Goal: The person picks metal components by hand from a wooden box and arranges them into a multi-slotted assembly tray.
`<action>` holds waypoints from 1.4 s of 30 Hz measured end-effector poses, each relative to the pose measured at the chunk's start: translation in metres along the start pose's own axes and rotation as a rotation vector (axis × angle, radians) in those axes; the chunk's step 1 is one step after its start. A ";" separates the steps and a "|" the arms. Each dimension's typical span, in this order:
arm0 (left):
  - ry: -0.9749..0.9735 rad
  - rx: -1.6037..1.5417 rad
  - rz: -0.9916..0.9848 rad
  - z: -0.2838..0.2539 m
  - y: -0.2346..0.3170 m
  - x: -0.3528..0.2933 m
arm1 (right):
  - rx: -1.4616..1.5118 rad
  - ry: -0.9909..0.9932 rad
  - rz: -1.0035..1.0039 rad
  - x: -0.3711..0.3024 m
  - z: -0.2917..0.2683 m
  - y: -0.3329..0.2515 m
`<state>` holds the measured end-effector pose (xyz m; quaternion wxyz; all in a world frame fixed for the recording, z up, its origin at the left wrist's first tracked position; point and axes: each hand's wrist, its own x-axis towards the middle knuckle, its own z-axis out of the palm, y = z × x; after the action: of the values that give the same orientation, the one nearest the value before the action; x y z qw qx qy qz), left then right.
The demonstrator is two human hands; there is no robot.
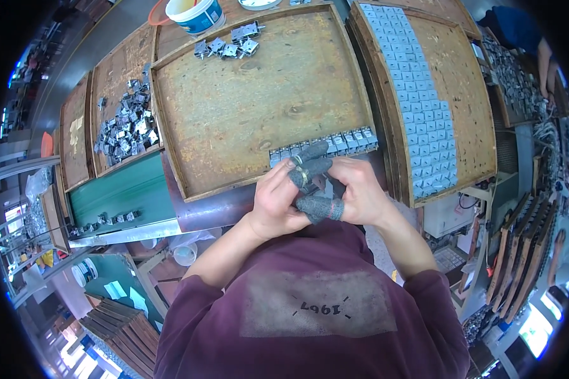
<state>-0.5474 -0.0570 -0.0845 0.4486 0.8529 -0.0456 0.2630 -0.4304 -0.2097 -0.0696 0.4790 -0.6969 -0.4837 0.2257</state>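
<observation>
My left hand [278,196] and my right hand [357,192] come together in front of my chest, at the near edge of a wooden tray [259,101]. Dark grey fabric covers wrap some of the fingers. Between the closed fingertips sits a small grey metal part [325,188], mostly hidden by the fingers. Just beyond, a row of small box-shaped metal parts [341,144] lines the tray's near right side. A loose cluster of similar parts [229,44] lies at its far left.
On the right, another wooden tray [471,114] holds neat rows of metal parts [417,107]. A heap of parts [129,123] fills part of a left tray, beside a green surface [117,196]. A bucket [196,16] stands at the back. Another person's arm [544,69] shows far right.
</observation>
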 end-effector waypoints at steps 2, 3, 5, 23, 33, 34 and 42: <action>-0.014 -0.066 0.007 0.001 -0.006 0.000 | 0.058 -0.030 0.105 0.000 0.003 -0.004; -0.030 -0.132 0.010 0.001 -0.008 -0.002 | 0.059 -0.029 0.106 0.000 0.005 -0.007; -0.046 -0.126 0.007 0.000 -0.006 -0.007 | 0.148 0.022 0.108 0.000 0.008 -0.012; -0.076 -0.194 -0.060 0.000 0.000 -0.002 | -0.073 -0.095 0.251 -0.005 -0.005 -0.021; -0.100 0.041 -0.731 -0.089 -0.098 -0.071 | -0.798 0.771 0.630 -0.068 -0.208 0.155; -0.179 0.087 -0.725 -0.094 -0.119 -0.081 | -0.604 0.757 0.790 -0.070 -0.220 0.170; -0.556 -0.180 -1.007 -0.072 -0.110 -0.038 | 0.084 0.651 0.797 -0.044 -0.230 0.181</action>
<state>-0.5751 0.0591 -0.1518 0.5604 0.7649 0.2275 -0.2216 -0.1876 -0.3657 -0.1352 0.5090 -0.8414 0.0028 0.1813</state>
